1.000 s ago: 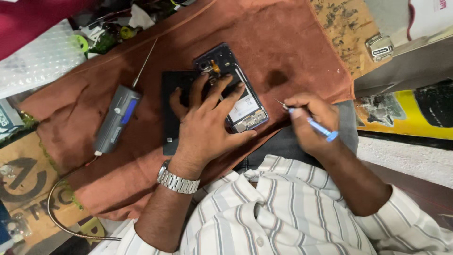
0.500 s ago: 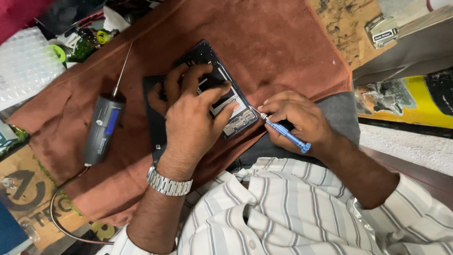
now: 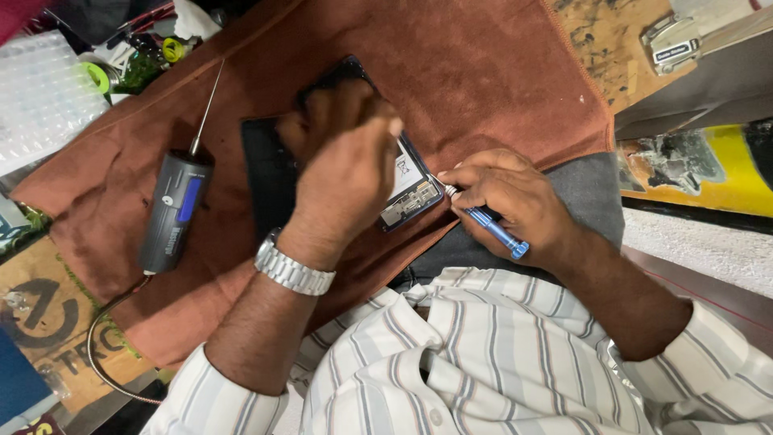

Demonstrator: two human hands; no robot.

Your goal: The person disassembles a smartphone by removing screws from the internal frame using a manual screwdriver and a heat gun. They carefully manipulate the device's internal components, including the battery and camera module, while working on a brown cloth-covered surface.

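Item: opened phone (image 3: 411, 189) — back already off, internals bare — lay on the brown cloth (image 3: 499, 89) over the surface. Left hand (image 3: 346, 161) pressed flat upon it; right hand (image 3: 515, 197) closed around a blue screwdriver (image 3: 493, 229), tip at the phone's edge. Reassembly apparently not begun.

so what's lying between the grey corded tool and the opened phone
In the head view, a flat black panel lies on the brown cloth between the grey corded tool and the opened phone, partly under the left hand.

white shirt with grey stripes, sleeves pushed up, silver metal wristwatch (image 3: 294, 267) on left wrist
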